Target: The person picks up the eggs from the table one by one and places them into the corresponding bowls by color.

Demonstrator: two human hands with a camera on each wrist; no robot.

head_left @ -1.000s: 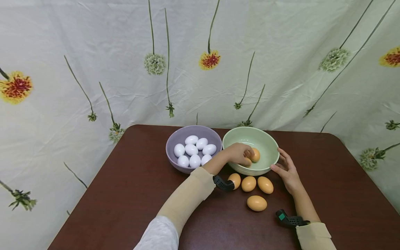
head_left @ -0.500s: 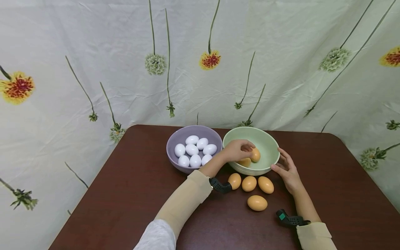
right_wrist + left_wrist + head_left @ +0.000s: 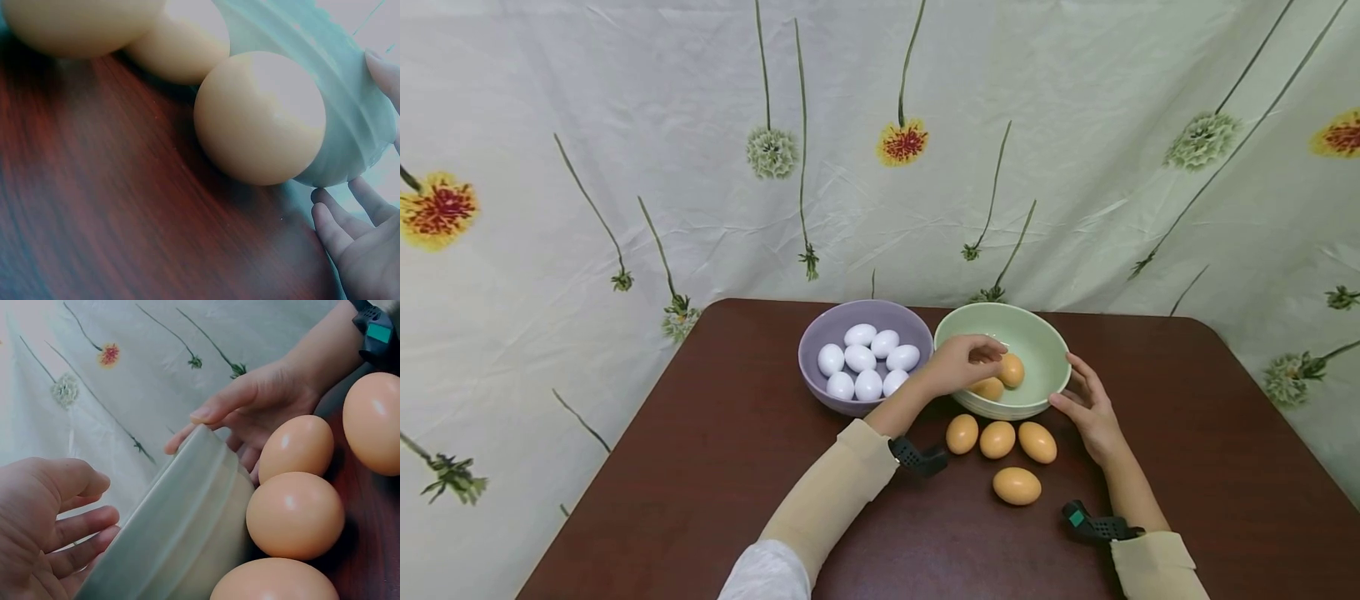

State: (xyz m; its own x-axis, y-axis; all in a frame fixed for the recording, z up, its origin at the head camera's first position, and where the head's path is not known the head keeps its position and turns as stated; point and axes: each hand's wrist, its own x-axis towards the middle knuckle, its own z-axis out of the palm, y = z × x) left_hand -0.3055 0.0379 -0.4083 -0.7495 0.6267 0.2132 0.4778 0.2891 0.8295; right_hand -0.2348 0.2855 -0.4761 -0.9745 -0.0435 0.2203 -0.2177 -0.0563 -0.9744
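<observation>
My left hand (image 3: 964,365) hovers over the left side of the green bowl (image 3: 1047,346), fingers loosely bent and nothing held. Two brown eggs, a right one (image 3: 1012,370) and a left one (image 3: 988,388), lie in that bowl just under the fingertips; the hand covers part of them. At the bowl's right side, my right hand (image 3: 1092,412) holds the rim and outer wall. In the left wrist view its thumb (image 3: 209,412) lies at the rim. Brown eggs stand in a row before the bowl: a left (image 3: 962,434), a middle (image 3: 997,440) and a right one (image 3: 1037,442).
Another brown egg (image 3: 1017,486) lies nearer the front on the dark red table (image 3: 700,467). A purple bowl (image 3: 814,367) with several white eggs (image 3: 860,359) stands close against the green bowl's left. Behind the table hangs a flower-print cloth (image 3: 850,208).
My left hand has let go of a brown egg inside the green bowl and drawn slightly up and left. The right hand has stayed at the bowl's side.
</observation>
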